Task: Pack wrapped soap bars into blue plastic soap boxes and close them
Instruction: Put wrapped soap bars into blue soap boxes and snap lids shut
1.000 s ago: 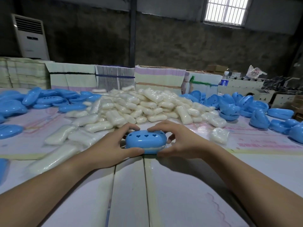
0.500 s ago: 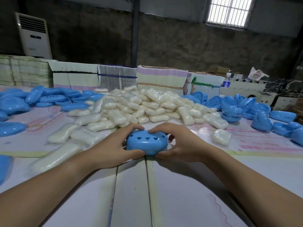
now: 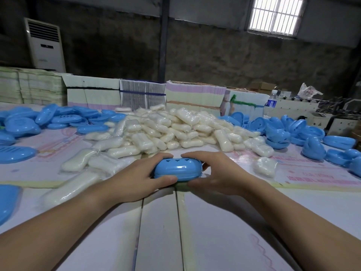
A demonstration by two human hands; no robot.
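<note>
We gripped the closed blue soap box (image 3: 177,169) from both ends, left hand (image 3: 136,178) and right hand (image 3: 216,173) curled round it. Wrapped soap bars (image 3: 172,128) lay heaped just beyond.

Soap box (image 3: 176,169): ends covered by left hand (image 3: 136,178) and right hand (image 3: 218,173); contents not visible (lid down). Blue piece (image 3: 7,200): cut off by left edge. Blue box halves (image 3: 355,165): cut off at right edge. Water bottle (image 3: 272,101): label too small to read.
</note>
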